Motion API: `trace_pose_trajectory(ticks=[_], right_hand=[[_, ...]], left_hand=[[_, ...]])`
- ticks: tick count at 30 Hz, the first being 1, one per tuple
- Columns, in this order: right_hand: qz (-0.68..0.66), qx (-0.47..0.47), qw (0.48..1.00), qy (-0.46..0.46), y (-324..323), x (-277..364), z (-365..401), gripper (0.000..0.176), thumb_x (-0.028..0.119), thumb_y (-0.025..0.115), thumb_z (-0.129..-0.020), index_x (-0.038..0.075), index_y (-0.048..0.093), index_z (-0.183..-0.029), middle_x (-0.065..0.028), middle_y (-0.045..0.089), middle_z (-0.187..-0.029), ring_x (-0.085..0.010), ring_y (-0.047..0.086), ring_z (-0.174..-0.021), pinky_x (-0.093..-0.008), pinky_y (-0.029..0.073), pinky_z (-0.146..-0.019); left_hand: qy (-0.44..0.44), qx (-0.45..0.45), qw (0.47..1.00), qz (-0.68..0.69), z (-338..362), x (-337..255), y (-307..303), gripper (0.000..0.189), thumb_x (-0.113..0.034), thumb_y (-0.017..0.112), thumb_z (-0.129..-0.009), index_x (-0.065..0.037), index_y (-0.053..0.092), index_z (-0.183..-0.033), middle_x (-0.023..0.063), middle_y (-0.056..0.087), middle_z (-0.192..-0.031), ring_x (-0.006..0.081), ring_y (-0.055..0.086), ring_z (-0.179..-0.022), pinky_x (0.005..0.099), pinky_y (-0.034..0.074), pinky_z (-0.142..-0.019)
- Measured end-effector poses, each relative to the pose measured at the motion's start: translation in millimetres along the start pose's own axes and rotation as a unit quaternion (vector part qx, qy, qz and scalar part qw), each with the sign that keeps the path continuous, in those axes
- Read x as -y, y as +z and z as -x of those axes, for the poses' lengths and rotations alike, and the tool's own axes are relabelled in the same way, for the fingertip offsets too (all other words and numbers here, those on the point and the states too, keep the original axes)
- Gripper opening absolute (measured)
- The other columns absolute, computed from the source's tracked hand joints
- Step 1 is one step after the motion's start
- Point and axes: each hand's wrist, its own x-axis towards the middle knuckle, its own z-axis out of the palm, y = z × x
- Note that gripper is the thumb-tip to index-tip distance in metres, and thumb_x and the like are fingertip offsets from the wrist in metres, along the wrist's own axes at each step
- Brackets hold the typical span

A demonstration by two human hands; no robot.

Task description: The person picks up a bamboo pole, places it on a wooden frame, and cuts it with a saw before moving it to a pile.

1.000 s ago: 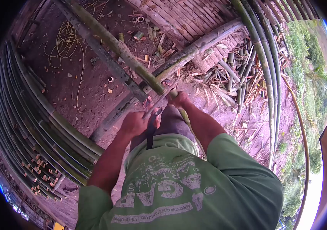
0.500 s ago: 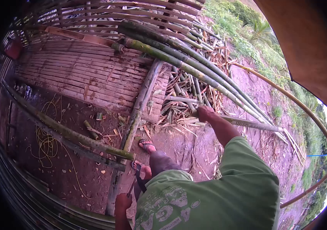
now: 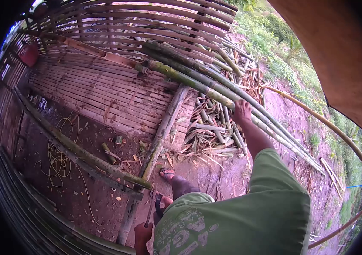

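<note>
My right hand [image 3: 242, 111] is stretched out over a bundle of long green bamboo poles, with its fingers curled around the nearest bamboo pole [image 3: 219, 97]. Down by my left side, my left hand [image 3: 143, 233] is closed around the handle of a machete [image 3: 150, 208], its narrow blade pointing away from me. Just past the blade is the cut end of another bamboo pole [image 3: 117, 172], resting across a slanting bamboo beam [image 3: 157, 146].
A slatted bamboo platform [image 3: 108, 95] with a slatted back lies ahead. Bamboo offcuts [image 3: 215, 125] are heaped beside it. Yellow cord [image 3: 60, 159] lies on the dirt at left, near stacked poles [image 3: 41, 212]. A curved pole [image 3: 329, 121] and brown sheet [image 3: 338, 51] are at right.
My right hand has let go of a split bamboo length, which is no longer in it, and has moved up onto the bundled poles. My left hand keeps the machete low.
</note>
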Motion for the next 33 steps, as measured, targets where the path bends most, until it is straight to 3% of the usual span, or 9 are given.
trace_pose_trajectory(ticks=[2, 5, 11, 17, 22, 23, 28, 29, 33], right_hand=[[0.043, 0.101, 0.992, -0.057, 71.7, -0.1, 34.2, 0.047, 0.008, 0.066, -0.070, 0.010, 0.056, -0.116, -0.0185, 0.049, -0.126, -0.0352, 0.050, -0.115, -0.0443, 0.045, -0.094], [-0.041, 0.398, 0.892, -0.210, 163.1, 43.2, 88.0, 0.060, 0.028, 0.076, -0.066, 0.009, 0.057, -0.120, -0.0195, 0.064, -0.103, -0.0288, 0.064, -0.096, -0.0415, 0.053, -0.080], [-0.247, 0.353, 0.771, -0.468, 138.4, 235.2, 220.6, 0.095, 0.048, 0.075, -0.068, 0.006, 0.030, -0.140, -0.0237, 0.052, -0.127, -0.0402, 0.050, -0.118, -0.0452, 0.042, -0.098], [-0.192, 0.461, 0.771, -0.394, 129.7, 334.4, 265.3, 0.099, 0.044, 0.079, -0.064, -0.003, 0.028, -0.134, -0.0303, 0.055, -0.117, -0.0422, 0.056, -0.109, -0.0458, 0.047, -0.089], [-0.165, 0.387, 0.787, -0.450, 140.1, 353.1, 287.4, 0.077, 0.034, 0.075, -0.066, -0.006, 0.038, -0.121, -0.0246, 0.063, -0.096, -0.0365, 0.063, -0.093, -0.0431, 0.051, -0.079], [-0.181, 0.393, 0.779, -0.454, 135.3, 355.2, 296.3, 0.073, 0.032, 0.075, -0.066, -0.006, 0.040, -0.118, -0.0231, 0.064, -0.093, -0.0353, 0.064, -0.091, -0.0424, 0.051, -0.078], [-0.387, 0.583, 0.620, -0.356, 18.9, 370.4, 425.9, 0.064, 0.022, 0.075, -0.061, -0.006, 0.042, -0.107, -0.0159, 0.061, -0.076, -0.0252, 0.064, -0.068, -0.0372, 0.052, -0.061], [-0.427, 0.614, 0.578, -0.325, 17.3, 375.7, 452.7, 0.063, 0.021, 0.076, -0.060, -0.006, 0.042, -0.106, -0.0148, 0.060, -0.075, -0.0230, 0.063, -0.064, -0.0363, 0.052, -0.057], [-0.337, 0.513, 0.701, -0.363, 61.8, 372.1, 528.7, 0.069, 0.024, 0.076, -0.063, -0.004, 0.039, -0.114, -0.0157, 0.059, -0.075, -0.0236, 0.063, -0.062, -0.0359, 0.051, -0.054]], left_hand=[[-0.025, -0.012, 0.999, 0.033, 17.0, 23.7, 18.5, 0.042, -0.040, 0.059, -0.080, 0.002, 0.063, -0.071, 0.0232, 0.062, -0.071, 0.0428, 0.062, -0.074, 0.0488, 0.048, -0.070], [-0.042, -0.013, 0.998, 0.044, 52.6, 46.3, 40.1, 0.044, -0.041, 0.059, -0.080, 0.002, 0.063, -0.070, 0.0236, 0.062, -0.070, 0.0416, 0.062, -0.073, 0.0486, 0.048, -0.068], [-0.242, -0.004, 0.966, 0.094, 127.4, 56.0, 81.0, 0.044, -0.044, 0.059, -0.081, -0.001, 0.067, -0.079, 0.0234, 0.064, -0.075, 0.0391, 0.065, -0.077, 0.0465, 0.050, -0.070], [-0.332, -0.022, 0.931, 0.151, 174.2, 72.6, 161.4, 0.047, -0.046, 0.054, -0.083, -0.002, 0.069, -0.084, 0.0239, 0.066, -0.079, 0.0380, 0.065, -0.080, 0.0454, 0.051, -0.075], [-0.341, -0.057, 0.916, 0.205, 196.6, 79.1, 245.9, 0.047, -0.049, 0.058, -0.079, -0.006, 0.071, -0.091, 0.0234, 0.066, -0.081, 0.0370, 0.066, -0.082, 0.0440, 0.051, -0.075], [-0.437, -0.043, 0.840, 0.320, 203.7, 64.8, 244.1, 0.047, -0.051, 0.058, -0.079, -0.011, 0.070, -0.099, 0.0238, 0.066, -0.089, 0.0360, 0.065, -0.087, 0.0442, 0.051, -0.077], [-0.333, -0.065, 0.895, 0.291, 212.1, 93.4, 315.2, 0.055, -0.059, 0.051, -0.083, -0.014, 0.066, -0.111, 0.0236, 0.066, -0.098, 0.0374, 0.063, -0.096, 0.0420, 0.049, -0.087], [-0.399, -0.055, 0.846, 0.349, 222.9, 76.7, 279.5, 0.061, -0.062, 0.044, -0.085, -0.010, 0.066, -0.110, 0.0250, 0.065, -0.099, 0.0383, 0.062, -0.097, 0.0425, 0.048, -0.088], [-0.352, 0.002, 0.890, 0.291, 248.4, 112.0, 313.0, 0.071, -0.064, 0.038, -0.084, -0.001, 0.068, -0.096, 0.0247, 0.066, -0.094, 0.0377, 0.062, -0.098, 0.0437, 0.048, -0.088]])
